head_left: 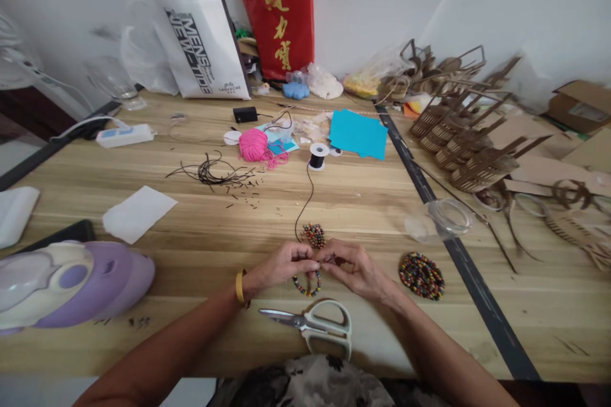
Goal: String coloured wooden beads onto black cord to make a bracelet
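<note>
My left hand point(285, 265) and my right hand point(349, 267) meet at the middle of the table, fingertips pinched together over a small loop of beads, a beaded bracelet point(306, 292). The bracelet hangs below the fingertips, its upper ends hidden by them. Just beyond lies a small pile of mixed beads point(314, 234). A black cord point(310, 194) runs from the white spool point(319, 156) down towards my left hand. Scissors point(305, 323) with pale handles lie in front of my hands, blades pointing left. Right of my right hand is a coil of strung beads point(421, 276).
Black cord offcuts point(212, 170), pink yarn point(254, 145) and blue sheets point(358, 133) lie farther back. A purple and white appliance point(90, 283) stands at left, near a white paper point(138, 213). Small woven baskets point(470, 146) crowd the right; bags point(291, 13) stand against the wall.
</note>
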A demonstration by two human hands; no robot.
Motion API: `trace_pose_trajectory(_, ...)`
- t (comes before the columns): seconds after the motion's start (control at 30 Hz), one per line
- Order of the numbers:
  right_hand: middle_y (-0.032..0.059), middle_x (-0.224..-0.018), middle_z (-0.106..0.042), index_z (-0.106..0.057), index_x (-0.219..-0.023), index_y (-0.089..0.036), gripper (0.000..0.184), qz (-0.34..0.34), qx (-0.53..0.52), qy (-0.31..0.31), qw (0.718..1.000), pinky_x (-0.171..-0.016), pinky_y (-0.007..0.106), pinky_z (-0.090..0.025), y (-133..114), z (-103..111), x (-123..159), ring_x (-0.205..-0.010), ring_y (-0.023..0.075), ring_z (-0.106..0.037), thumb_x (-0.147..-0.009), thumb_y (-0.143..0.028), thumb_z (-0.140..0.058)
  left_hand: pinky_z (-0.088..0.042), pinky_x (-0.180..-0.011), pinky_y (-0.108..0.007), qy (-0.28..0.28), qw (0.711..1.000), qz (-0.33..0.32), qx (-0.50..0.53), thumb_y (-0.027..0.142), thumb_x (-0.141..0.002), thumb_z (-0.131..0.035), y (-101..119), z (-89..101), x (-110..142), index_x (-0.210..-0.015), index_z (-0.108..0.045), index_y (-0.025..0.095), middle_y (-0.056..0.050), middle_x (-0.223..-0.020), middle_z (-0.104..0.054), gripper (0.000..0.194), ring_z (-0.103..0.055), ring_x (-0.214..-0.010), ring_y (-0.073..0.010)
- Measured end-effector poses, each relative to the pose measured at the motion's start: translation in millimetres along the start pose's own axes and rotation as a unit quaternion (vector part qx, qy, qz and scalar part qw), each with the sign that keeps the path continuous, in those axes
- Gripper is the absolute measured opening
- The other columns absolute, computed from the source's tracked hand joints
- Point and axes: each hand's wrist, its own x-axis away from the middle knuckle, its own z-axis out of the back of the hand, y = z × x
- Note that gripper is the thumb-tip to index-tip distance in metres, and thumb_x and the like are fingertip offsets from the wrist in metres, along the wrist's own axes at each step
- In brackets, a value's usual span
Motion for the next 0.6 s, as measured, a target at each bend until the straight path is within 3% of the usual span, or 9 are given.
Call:
trace_pose_trajectory(0.3, 0.0072, -0.087, -0.066, -0.065, -0.095, -0.015, 0.016, 0.012, -0.005, -0.030, 0.999, -0.075, 0.028, -0.048, 2.1, 0.9, -0.2, -0.082, 0.0159, -0.060, -0.092, -0.025, -0.052, -0.046, -0.058, -0.022, -0.028, 0.999, 0.013, -0.023, 0.043, -0.077, -0.066, 3.3, 0.1, 1.8, -0.077, -0.062, 0.010, -0.005, -0.068, -0.066, 0.033, -0.060, -0.062, -0.0124)
trace_pose_trajectory(0.6, 0.0045, -0.080, -0.061, -0.059, -0.085, -0.016, 0.014, 0.012, 0.029, -0.003, 1.000, -0.067, 0.024, -0.043, 4.0, -1.1, 1.2, -0.073, 0.0136, -0.056, -0.092, -0.024, -0.051, -0.046, -0.059, -0.022, -0.006, 1.000, 0.020, 0.021, 0.039, -0.076, -0.068, 3.3, 0.3, 1.2, -0.072, -0.062, 0.010, -0.004, -0.066, -0.066, 0.031, -0.060, -0.060, -0.0115)
